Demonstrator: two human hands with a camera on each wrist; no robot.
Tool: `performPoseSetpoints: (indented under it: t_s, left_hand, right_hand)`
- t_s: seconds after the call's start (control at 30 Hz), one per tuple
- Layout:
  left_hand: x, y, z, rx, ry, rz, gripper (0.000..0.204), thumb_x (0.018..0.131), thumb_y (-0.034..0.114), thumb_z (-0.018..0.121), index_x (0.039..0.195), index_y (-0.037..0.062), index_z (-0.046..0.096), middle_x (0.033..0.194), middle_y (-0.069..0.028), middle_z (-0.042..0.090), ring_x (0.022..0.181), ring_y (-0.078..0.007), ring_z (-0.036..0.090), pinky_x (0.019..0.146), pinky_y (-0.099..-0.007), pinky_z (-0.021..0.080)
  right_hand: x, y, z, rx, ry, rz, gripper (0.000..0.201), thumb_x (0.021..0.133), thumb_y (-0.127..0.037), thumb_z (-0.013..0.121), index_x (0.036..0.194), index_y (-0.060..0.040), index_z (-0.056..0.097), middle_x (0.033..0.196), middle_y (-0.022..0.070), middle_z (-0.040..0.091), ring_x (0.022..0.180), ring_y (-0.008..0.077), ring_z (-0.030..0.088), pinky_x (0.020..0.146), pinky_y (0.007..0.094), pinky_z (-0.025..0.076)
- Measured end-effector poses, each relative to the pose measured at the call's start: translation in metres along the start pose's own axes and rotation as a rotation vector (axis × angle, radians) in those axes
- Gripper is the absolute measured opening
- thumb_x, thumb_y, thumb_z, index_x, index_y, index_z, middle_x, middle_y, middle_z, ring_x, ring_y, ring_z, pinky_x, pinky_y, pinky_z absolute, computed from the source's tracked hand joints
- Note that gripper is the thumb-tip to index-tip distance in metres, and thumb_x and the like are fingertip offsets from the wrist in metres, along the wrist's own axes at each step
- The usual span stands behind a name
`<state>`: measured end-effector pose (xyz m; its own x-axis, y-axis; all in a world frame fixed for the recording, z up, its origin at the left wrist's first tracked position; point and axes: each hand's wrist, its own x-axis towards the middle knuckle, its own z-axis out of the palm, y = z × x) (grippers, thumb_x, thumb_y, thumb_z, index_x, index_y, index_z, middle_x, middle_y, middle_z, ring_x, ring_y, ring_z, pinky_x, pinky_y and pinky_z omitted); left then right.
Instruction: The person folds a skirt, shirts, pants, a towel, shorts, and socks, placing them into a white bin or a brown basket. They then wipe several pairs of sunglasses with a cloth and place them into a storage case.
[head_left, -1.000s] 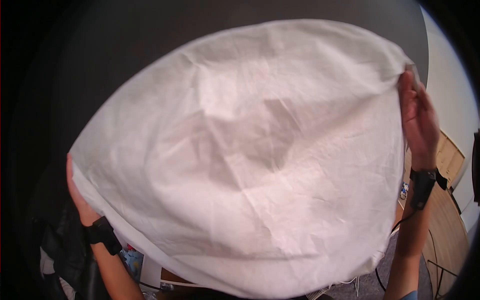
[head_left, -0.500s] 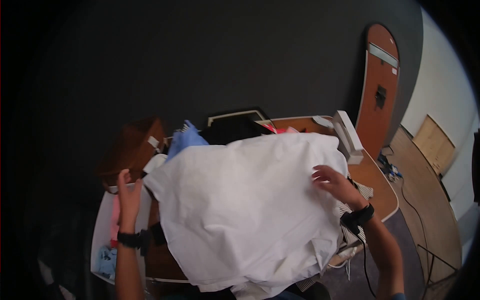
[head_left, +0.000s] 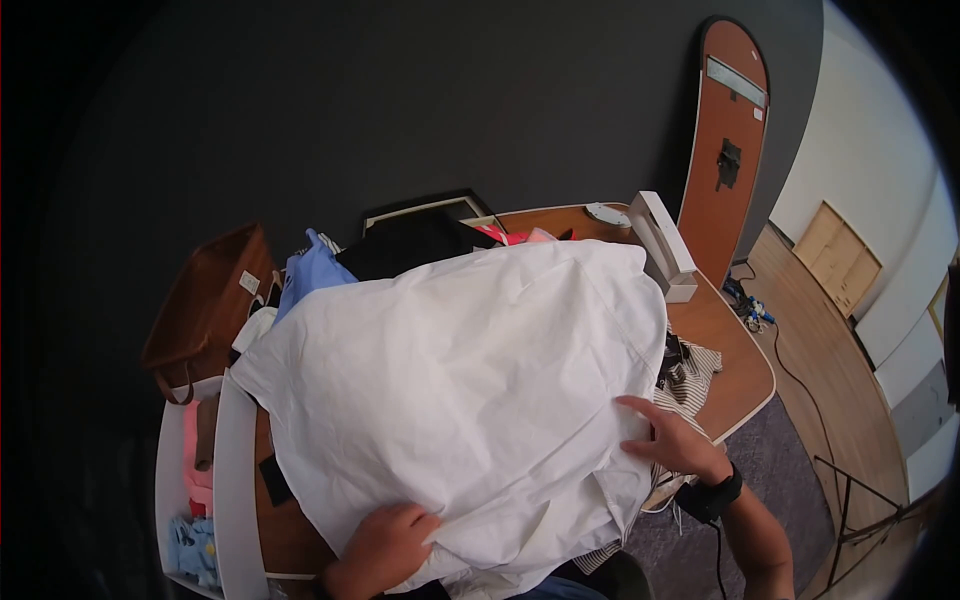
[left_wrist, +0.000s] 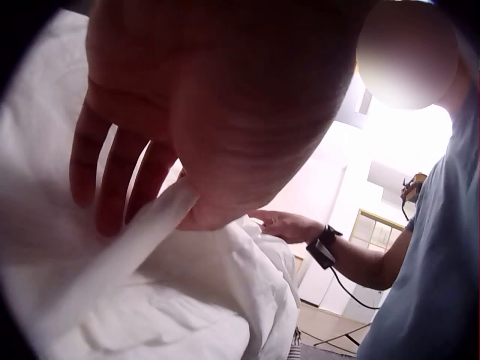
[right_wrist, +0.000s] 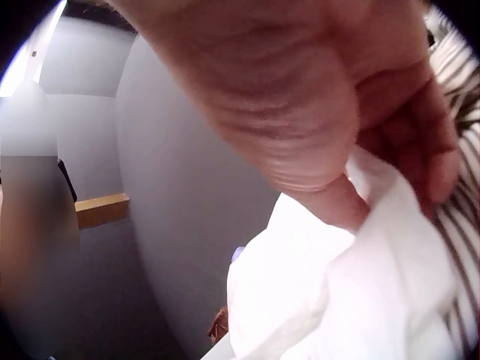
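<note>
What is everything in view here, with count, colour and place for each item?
Large cloth: 1, white, over the table
Table: 1, brown, white-edged, beneath
Deep bin: 1, brown, far left
Long box: 1, white, near left, holding pink and light-blue fabric
Open box: 1, white, table's far right
Other cloths: blue, black, red behind; striped right; exact count hidden
Frame: 1, black and cream, behind
Tall board: 1, reddish-brown, by dark wall
Panel: 1, pale wood, right
Rug: 1, grey, floor
Left hand, right hand: both at the large cloth
</note>
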<state>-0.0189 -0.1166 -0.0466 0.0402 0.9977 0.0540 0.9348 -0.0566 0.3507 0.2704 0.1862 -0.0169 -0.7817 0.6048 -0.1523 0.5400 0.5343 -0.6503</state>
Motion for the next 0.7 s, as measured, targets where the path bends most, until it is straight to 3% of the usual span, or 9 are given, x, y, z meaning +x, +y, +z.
performPoseSetpoints:
  t_s: [0.17, 0.3, 0.33, 0.4, 0.47, 0.53, 0.6, 0.67, 0.7]
  left_hand:
    - [-0.015, -0.002, -0.059, -0.235, 0.076, -0.169, 0.029, 0.08, 0.013, 0.068, 0.106, 0.0016, 0.063, 0.092, -0.0167, 0.064, 0.087, -0.0357, 0.064, 0.081, -0.041, 0.051]
    - [-0.023, -0.041, -0.139, -0.328, 0.135, -0.144, 0.036, 0.083, 0.007, 0.066, 0.117, -0.001, 0.062, 0.107, -0.0178, 0.067, 0.101, -0.0308, 0.065, 0.091, -0.0379, 0.049]
    - [-0.011, -0.064, -0.165, -0.094, 0.206, -0.169, 0.033, 0.083, 0.007, 0.066, 0.114, -0.0008, 0.064, 0.11, -0.0167, 0.067, 0.104, -0.0269, 0.064, 0.093, -0.0354, 0.049]
    - [0.051, -0.084, -0.24, -0.192, 0.302, -0.207, 0.024, 0.091, 0.013, 0.059, 0.111, 0.0011, 0.064, 0.1, -0.0087, 0.067, 0.093, -0.0168, 0.062, 0.084, -0.0288, 0.049]
    - [0.099, -0.099, -0.282, -0.484, 0.564, -0.244, 0.019, 0.092, 0.013, 0.057, 0.106, 0.0012, 0.062, 0.089, -0.0023, 0.062, 0.083, -0.0108, 0.057, 0.078, -0.0261, 0.047]
    - [0.11, -0.114, -0.304, -0.24, 0.654, -0.33, 0.019, 0.092, 0.014, 0.058, 0.107, 0.0022, 0.061, 0.089, -0.002, 0.062, 0.084, -0.0114, 0.057, 0.078, -0.026, 0.047]
    - [0.117, -0.136, -0.299, 0.266, 1.022, -0.158, 0.017, 0.094, 0.01, 0.056, 0.109, 0.0023, 0.059, 0.092, -0.0018, 0.059, 0.088, -0.0108, 0.056, 0.079, -0.0249, 0.046]
    - [0.1, -0.105, -0.254, -0.09, 0.852, -0.109, 0.012, 0.094, 0.008, 0.055, 0.104, 0.0025, 0.059, 0.089, -0.0015, 0.058, 0.085, -0.0114, 0.056, 0.078, -0.0257, 0.047]
    - [0.085, -0.075, -0.22, -0.157, 0.686, -0.295, 0.011, 0.093, 0.011, 0.058, 0.1, 0.0028, 0.059, 0.092, -0.001, 0.059, 0.086, -0.0116, 0.056, 0.08, -0.0272, 0.047]
  right_hand:
    - [-0.002, -0.014, -0.017, 0.556, -0.142, -0.159, 0.016, 0.092, -0.004, 0.062, 0.106, -0.0049, 0.068, 0.103, 0.0003, 0.066, 0.094, 0.0066, 0.058, 0.086, 0.0221, 0.046]
    - [0.03, -0.045, -0.067, 0.908, -0.225, -0.313, 0.015, 0.091, -0.008, 0.064, 0.105, -0.0027, 0.065, 0.1, 0.0023, 0.066, 0.092, 0.0102, 0.062, 0.086, 0.0251, 0.05]
    - [0.051, -0.07, -0.082, 0.99, -0.19, -0.429, 0.017, 0.092, -0.01, 0.063, 0.108, -0.0027, 0.063, 0.099, 0.0031, 0.066, 0.092, 0.011, 0.063, 0.085, 0.0262, 0.052]
    - [0.104, -0.138, -0.118, 1.25, -0.238, -0.545, 0.021, 0.098, -0.015, 0.053, 0.11, 0.0005, 0.059, 0.102, 0.0072, 0.066, 0.091, 0.0131, 0.065, 0.079, 0.0271, 0.057]
    - [0.176, -0.177, -0.156, 1.298, -0.177, -0.529, 0.023, 0.099, -0.015, 0.049, 0.112, 0.0031, 0.054, 0.107, 0.0148, 0.063, 0.096, 0.0181, 0.065, 0.085, 0.03, 0.056]
    - [0.204, -0.194, -0.169, 1.198, -0.091, -0.528, 0.025, 0.098, -0.02, 0.051, 0.116, -0.001, 0.052, 0.11, 0.0148, 0.061, 0.101, 0.0204, 0.063, 0.088, 0.034, 0.054]
    - [0.21, -0.19, -0.158, 0.875, 0.054, -0.531, 0.037, 0.095, -0.025, 0.057, 0.124, -0.0046, 0.049, 0.113, 0.0118, 0.061, 0.103, 0.0234, 0.061, 0.089, 0.0387, 0.051]
    - [0.215, -0.151, -0.133, 0.193, 0.279, -0.604, 0.055, 0.097, -0.034, 0.056, 0.137, -0.0005, 0.041, 0.121, 0.0116, 0.061, 0.112, 0.0204, 0.058, 0.094, 0.0319, 0.046]
    - [0.199, -0.133, -0.11, -0.01, 0.335, -0.561, 0.059, 0.095, -0.039, 0.057, 0.137, 0.0001, 0.04, 0.113, 0.012, 0.064, 0.106, 0.0222, 0.061, 0.093, 0.0313, 0.047]
